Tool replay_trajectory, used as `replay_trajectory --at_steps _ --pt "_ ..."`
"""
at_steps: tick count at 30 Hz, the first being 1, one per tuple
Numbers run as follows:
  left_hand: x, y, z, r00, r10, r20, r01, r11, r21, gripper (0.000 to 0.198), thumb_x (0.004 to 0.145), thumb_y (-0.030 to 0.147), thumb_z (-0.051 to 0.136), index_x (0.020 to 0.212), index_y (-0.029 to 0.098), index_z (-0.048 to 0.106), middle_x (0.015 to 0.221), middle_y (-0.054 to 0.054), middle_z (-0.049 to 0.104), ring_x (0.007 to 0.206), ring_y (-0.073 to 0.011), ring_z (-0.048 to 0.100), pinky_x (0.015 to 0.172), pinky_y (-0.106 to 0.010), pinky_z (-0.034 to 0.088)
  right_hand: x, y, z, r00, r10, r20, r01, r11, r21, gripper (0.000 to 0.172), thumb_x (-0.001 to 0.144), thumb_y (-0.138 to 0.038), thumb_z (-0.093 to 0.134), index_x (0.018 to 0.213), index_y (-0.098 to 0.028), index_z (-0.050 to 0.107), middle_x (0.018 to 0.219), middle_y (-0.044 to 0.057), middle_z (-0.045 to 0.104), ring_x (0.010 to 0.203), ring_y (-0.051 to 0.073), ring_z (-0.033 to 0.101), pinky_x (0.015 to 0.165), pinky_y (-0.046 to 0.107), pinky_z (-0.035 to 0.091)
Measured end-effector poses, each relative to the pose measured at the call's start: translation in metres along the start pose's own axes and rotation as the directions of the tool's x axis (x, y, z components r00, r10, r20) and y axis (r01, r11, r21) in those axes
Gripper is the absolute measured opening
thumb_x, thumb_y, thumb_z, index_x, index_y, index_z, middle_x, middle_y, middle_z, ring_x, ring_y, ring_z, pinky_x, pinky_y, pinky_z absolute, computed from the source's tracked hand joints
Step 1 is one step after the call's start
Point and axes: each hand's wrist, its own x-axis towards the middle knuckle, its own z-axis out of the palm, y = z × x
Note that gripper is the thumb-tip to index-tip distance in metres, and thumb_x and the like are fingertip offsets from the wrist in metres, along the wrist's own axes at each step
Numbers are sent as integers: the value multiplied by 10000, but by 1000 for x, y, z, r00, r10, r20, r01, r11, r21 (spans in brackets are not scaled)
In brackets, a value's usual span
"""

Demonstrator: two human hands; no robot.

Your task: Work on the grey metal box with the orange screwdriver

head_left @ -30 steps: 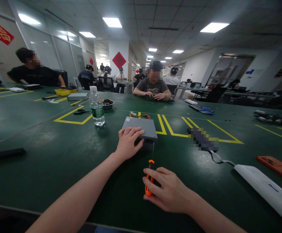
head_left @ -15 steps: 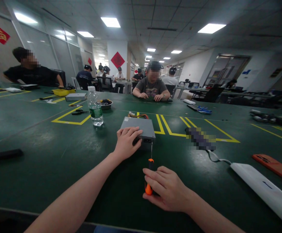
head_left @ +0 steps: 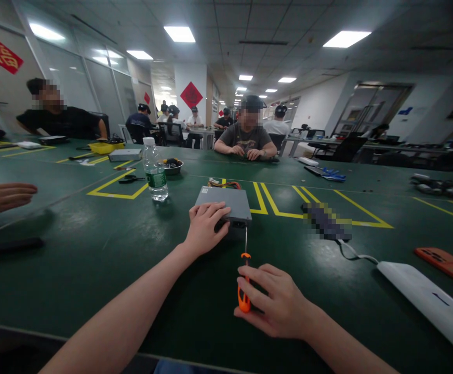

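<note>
A grey metal computer power supply (head_left: 232,200) lies on the green table, with a bundle of coloured wires (head_left: 226,184) at its far side. My left hand (head_left: 208,226) grips its near left corner, fingers over the top and thumb at the near face. Between the fingers and thumb of my right hand (head_left: 275,301) is an orange and black screwdriver (head_left: 244,293). Its shaft points away from me, and the tip is at the near face by the right corner. Whether the tip sits in a screw is too small to tell.
A water bottle (head_left: 156,174) stands left of the power supply, before a metal bowl (head_left: 173,167). To the right are a white power bank (head_left: 425,296) with a cable and an orange phone (head_left: 450,265). Another person's hand (head_left: 6,198) reaches in from the left. A person (head_left: 245,137) sits opposite.
Another person's hand has come into view at the left edge. The screwdriver handle has turned a little in my right hand, whose fingers have shifted. My left hand stays on the power supply.
</note>
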Motion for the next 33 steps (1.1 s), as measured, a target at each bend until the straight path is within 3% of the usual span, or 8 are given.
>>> replay_trajectory --at_steps 4,8,11,16,18,21,25,33 --pt "0 0 0 1000 -5 -3 5 1000 -2 304 827 306 539 1129 309 569 1244 -6 569 1131 -238 464 925 -426 264 -3 0 4 994 50 -93 -49 999 18 195 850 -330 531 908 -144 522 974 150 648 738 172 627 614 291 506" --pt "0 0 0 1000 -6 -6 6 1000 -2 304 826 306 538 1129 311 564 1243 -1 570 1133 -235 463 924 -424 262 -2 -1 -3 997 69 27 -69 998 12 326 881 -370 463 1071 -111 520 1034 178 619 886 216 623 692 319 528" --pt "0 0 1 1000 -4 -4 3 1000 -5 300 830 310 533 1129 308 559 1242 2 571 1134 -229 460 928 -424 255 1 -1 -4 996 38 82 -36 999 -22 331 891 -350 441 1112 -121 530 1034 177 617 898 225 621 690 331 529" --pt "0 0 1 1000 -3 -2 3 1000 -6 299 834 311 529 1131 305 556 1251 1 566 1145 -230 451 930 -426 254 0 0 2 996 8 -87 -11 999 -34 208 862 -323 512 938 -129 523 946 159 644 783 188 633 621 289 520" --pt "0 0 1 1000 -5 1 5 1000 -6 300 832 309 531 1131 305 558 1252 0 565 1144 -231 452 931 -427 255 -2 1 2 993 48 -111 -49 999 -9 246 862 -366 512 949 -137 499 948 153 643 797 189 635 643 292 530" --pt "0 0 0 1000 -7 4 7 1000 -9 303 833 310 530 1134 307 558 1251 -4 566 1140 -234 456 932 -427 257 -3 1 -2 996 82 -36 -81 996 23 329 884 -397 441 1062 -123 483 1002 160 623 879 205 626 705 317 536" --pt "0 1 0 1000 -8 -2 8 1000 -10 301 829 305 533 1129 309 564 1241 -2 571 1132 -234 465 930 -426 261 -1 1 -7 997 37 65 -35 999 -33 356 912 -354 386 1167 -129 491 1035 165 599 896 212 613 689 318 527" --pt "0 0 0 1000 -3 -8 3 1000 -14 295 831 307 530 1124 305 564 1244 -3 569 1137 -232 463 926 -423 262 -7 3 -3 993 60 -106 -64 997 -41 287 860 -384 520 1014 -143 511 970 149 629 784 187 635 611 264 522"
